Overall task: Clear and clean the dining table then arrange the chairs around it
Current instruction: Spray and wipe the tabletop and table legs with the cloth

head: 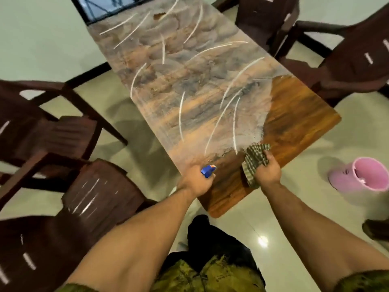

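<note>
A long wooden dining table [299, 114] runs away from me. Most of its top is covered with a dull grey film crossed by white streaks; the near right corner is bare, shiny brown wood. My right hand [268, 168] grips a crumpled checked cloth [253, 160] and holds it on the tabletop at the edge of the film. My left hand [194, 178] grips a small blue bottle [208, 170] just over the table's near edge. Dark brown plastic chairs stand pulled back from the table: two on the left [42, 131] [99, 199], two on the right [353, 60] [265, 15].
A pink bucket [362, 174] stands on the pale tiled floor to the right of the table's near corner. A dark-framed window or door [101, 7] is behind the far end. Another person's foot [376, 228] shows at the right edge.
</note>
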